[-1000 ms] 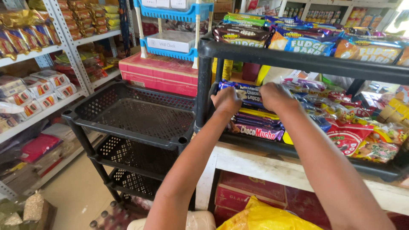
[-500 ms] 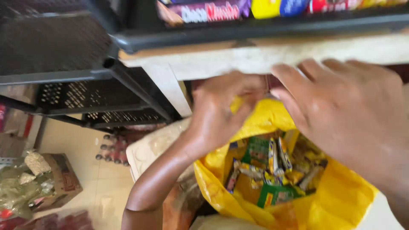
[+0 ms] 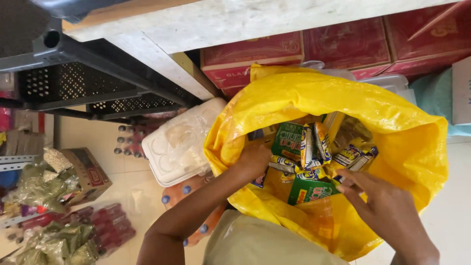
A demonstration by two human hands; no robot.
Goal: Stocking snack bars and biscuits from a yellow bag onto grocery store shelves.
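Now we have both hands down in the yellow plastic bag (image 3: 392,142), which sits open on the floor just below the pale tabletop (image 3: 235,22). Our left hand (image 3: 252,162) is inside the mouth of the bag, its fingers curled down among the small snack packets (image 3: 314,147); whether they pinch one, we cannot tell, since the fingertips are hidden. Our right hand (image 3: 387,211) rests at the near rim, fingers (image 3: 355,179) stretched out and lightly spread, touching a green packet (image 3: 309,189) just ahead of them. Many packets lie loose in the bag beyond our fingers, so by our judgement most of the emptying is left. Left of our left fingers sits a stack of clear plastic trays (image 3: 176,147).
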